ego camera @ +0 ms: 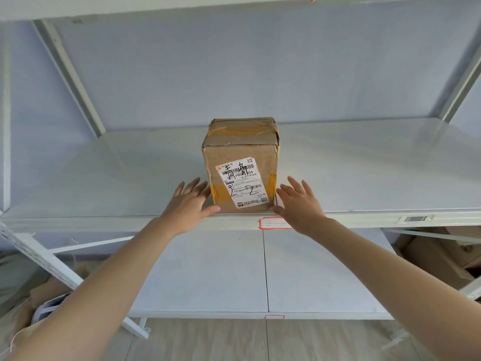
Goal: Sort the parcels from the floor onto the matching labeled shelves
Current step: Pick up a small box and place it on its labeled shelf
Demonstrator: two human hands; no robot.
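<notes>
Cardboard parcel (240, 165) upright on shelf (104, 178) (label facing out), left hand (188, 204) and right hand (299, 204) flanking, fingers spread wide.

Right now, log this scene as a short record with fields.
parcel: cardboard box, upright at the front edge of the middle shelf
box marking: "2-2" handwritten on the shipping label
shelf tag: red-bordered tag just below the box, writing too faint to read
left hand: fingers straight, at the box's left side
right hand: fingers straight, at the box's right side
</notes>
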